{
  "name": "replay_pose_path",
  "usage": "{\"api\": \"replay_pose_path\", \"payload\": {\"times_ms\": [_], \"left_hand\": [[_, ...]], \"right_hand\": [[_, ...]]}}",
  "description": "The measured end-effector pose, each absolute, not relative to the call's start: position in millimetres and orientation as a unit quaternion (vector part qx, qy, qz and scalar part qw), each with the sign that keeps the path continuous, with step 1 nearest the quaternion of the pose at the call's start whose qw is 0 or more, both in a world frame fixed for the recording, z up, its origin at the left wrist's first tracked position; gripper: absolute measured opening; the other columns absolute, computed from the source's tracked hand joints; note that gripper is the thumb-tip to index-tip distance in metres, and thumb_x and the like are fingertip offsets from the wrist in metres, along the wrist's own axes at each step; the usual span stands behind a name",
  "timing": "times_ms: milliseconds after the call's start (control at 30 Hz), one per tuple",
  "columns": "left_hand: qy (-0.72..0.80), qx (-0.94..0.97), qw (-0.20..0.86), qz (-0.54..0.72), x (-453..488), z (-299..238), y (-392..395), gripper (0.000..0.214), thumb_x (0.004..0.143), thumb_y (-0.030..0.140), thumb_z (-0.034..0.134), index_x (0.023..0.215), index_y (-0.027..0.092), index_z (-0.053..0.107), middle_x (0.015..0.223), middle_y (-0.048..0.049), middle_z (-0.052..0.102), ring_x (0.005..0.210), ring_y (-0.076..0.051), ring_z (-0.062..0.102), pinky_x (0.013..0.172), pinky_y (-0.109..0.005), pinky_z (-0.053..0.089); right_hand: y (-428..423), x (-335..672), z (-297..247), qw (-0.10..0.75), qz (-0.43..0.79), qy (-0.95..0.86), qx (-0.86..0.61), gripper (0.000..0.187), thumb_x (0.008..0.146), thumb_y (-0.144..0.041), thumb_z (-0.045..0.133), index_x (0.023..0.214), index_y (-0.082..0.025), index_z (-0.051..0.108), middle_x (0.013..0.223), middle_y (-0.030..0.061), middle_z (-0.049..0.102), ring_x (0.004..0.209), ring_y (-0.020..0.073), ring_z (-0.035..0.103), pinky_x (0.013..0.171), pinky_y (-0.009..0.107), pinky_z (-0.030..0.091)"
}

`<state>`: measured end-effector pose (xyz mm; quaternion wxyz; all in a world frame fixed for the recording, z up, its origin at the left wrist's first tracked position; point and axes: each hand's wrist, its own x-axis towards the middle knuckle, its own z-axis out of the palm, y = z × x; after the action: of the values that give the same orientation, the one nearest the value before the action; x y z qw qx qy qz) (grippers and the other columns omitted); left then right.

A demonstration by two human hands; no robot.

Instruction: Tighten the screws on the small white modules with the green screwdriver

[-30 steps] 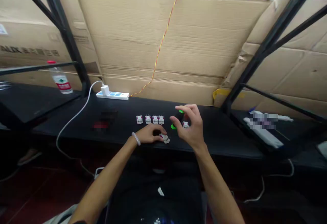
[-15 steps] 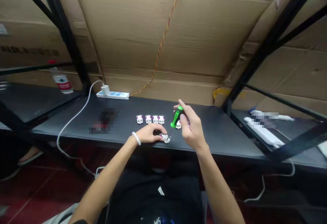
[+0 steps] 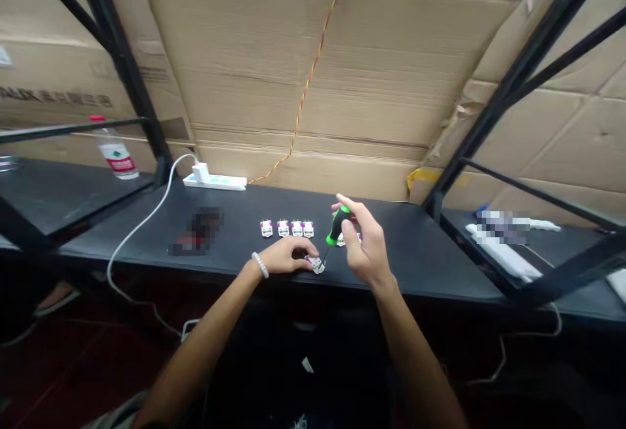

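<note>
My right hand [image 3: 366, 240] is closed round the handle of a green and black screwdriver [image 3: 337, 225], whose shaft slants down to the left. The screwdriver's tip meets a small white and purple part [image 3: 317, 265] near the table's front edge. Thumb and fingers of my left hand [image 3: 288, 255], with a pale beaded bracelet on the wrist, pinch that part against the table. Behind my left hand, several similar white and purple parts [image 3: 283, 227] stand in a row. More white pieces [image 3: 341, 240] lie partly hidden behind my right hand.
A white power strip [image 3: 215, 182] with a plugged-in charger and cable lies at the back left of the black table [image 3: 430, 266]. A blurred dark object [image 3: 198, 230] lies left. Black metal frame bars [image 3: 469, 135] slant on both sides. A water bottle [image 3: 117, 155] stands far left.
The screwdriver's handle has turned in my right hand, showing more black than green. Both hands keep nearly the same place, and the part stays in my left hand.
</note>
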<state>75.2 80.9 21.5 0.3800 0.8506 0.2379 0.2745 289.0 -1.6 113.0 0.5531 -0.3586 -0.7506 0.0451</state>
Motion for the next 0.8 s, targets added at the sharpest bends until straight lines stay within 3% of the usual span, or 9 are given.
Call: {"api": "replay_pose_path", "payload": {"times_ms": [133, 200, 300, 467, 600, 667, 800], "left_hand": [[0.241, 0.85, 0.379, 0.275, 75.0, 21.9, 80.4, 0.025, 0.086, 0.037, 0.083, 0.1, 0.018, 0.076, 0.111, -0.0085, 0.078, 0.107, -0.022, 0.072, 0.103, -0.037, 0.054], [0.241, 0.851, 0.377, 0.275, 74.9, 21.9, 80.4, 0.025, 0.086, 0.036, 0.083, 0.101, 0.018, 0.076, 0.111, -0.0087, 0.079, 0.107, -0.023, 0.072, 0.103, -0.037, 0.054], [0.238, 0.852, 0.376, 0.275, 74.8, 21.1, 80.9, 0.024, 0.086, 0.035, 0.083, 0.101, 0.017, 0.076, 0.112, -0.0093, 0.078, 0.107, -0.023, 0.072, 0.103, -0.037, 0.053], [0.243, 0.851, 0.375, 0.276, 74.8, 20.2, 80.8, 0.024, 0.085, 0.035, 0.083, 0.1, 0.018, 0.075, 0.111, -0.0083, 0.078, 0.107, -0.022, 0.072, 0.103, -0.037, 0.053], [0.238, 0.849, 0.379, 0.28, 74.7, 20.4, 80.2, 0.025, 0.086, 0.037, 0.083, 0.1, 0.018, 0.076, 0.112, -0.0087, 0.079, 0.108, -0.023, 0.072, 0.104, -0.037, 0.053], [0.239, 0.851, 0.375, 0.28, 74.8, 20.4, 80.5, 0.025, 0.086, 0.037, 0.083, 0.1, 0.018, 0.076, 0.112, -0.0087, 0.078, 0.108, -0.023, 0.072, 0.104, -0.037, 0.053], [0.243, 0.853, 0.371, 0.276, 75.4, 20.7, 80.7, 0.025, 0.086, 0.038, 0.083, 0.1, 0.018, 0.076, 0.111, -0.0085, 0.079, 0.108, -0.023, 0.072, 0.104, -0.037, 0.053]], "right_hand": [[-2.3, 286.0, 114.1, 0.585, -0.025, -0.71, -0.391, 0.027, 0.093, -0.034, 0.071, 0.118, -0.025, 0.072, 0.109, 0.0083, 0.063, 0.092, 0.0221, 0.066, 0.08, 0.038, 0.059], [-2.2, 285.5, 115.9, 0.579, -0.009, -0.72, -0.383, 0.029, 0.098, -0.029, 0.064, 0.126, -0.026, 0.07, 0.111, 0.0077, 0.064, 0.094, 0.0213, 0.066, 0.086, 0.04, 0.059], [-2.2, 286.2, 118.7, 0.549, 0.041, -0.76, -0.346, 0.042, 0.104, -0.021, 0.046, 0.144, -0.028, 0.058, 0.122, 0.0092, 0.067, 0.113, 0.0235, 0.067, 0.1, 0.044, 0.056], [-2.0, 286.8, 119.1, 0.581, -0.015, -0.718, -0.383, 0.03, 0.093, -0.033, 0.071, 0.122, -0.024, 0.073, 0.107, 0.0079, 0.062, 0.087, 0.0209, 0.064, 0.082, 0.039, 0.059], [-3.0, 288.2, 118.4, 0.561, 0.023, -0.737, -0.376, 0.04, 0.103, -0.025, 0.052, 0.141, -0.027, 0.062, 0.117, 0.0092, 0.067, 0.104, 0.0234, 0.067, 0.094, 0.043, 0.057], [-4.3, 288.2, 118.6, 0.554, 0.039, -0.749, -0.363, 0.041, 0.103, -0.023, 0.047, 0.142, -0.026, 0.06, 0.121, 0.01, 0.068, 0.111, 0.0246, 0.067, 0.096, 0.044, 0.057], [-4.3, 287.1, 117.8, 0.575, -0.005, -0.718, -0.393, 0.03, 0.094, -0.032, 0.069, 0.123, -0.025, 0.071, 0.108, 0.0082, 0.064, 0.091, 0.0219, 0.064, 0.079, 0.038, 0.059]]}}
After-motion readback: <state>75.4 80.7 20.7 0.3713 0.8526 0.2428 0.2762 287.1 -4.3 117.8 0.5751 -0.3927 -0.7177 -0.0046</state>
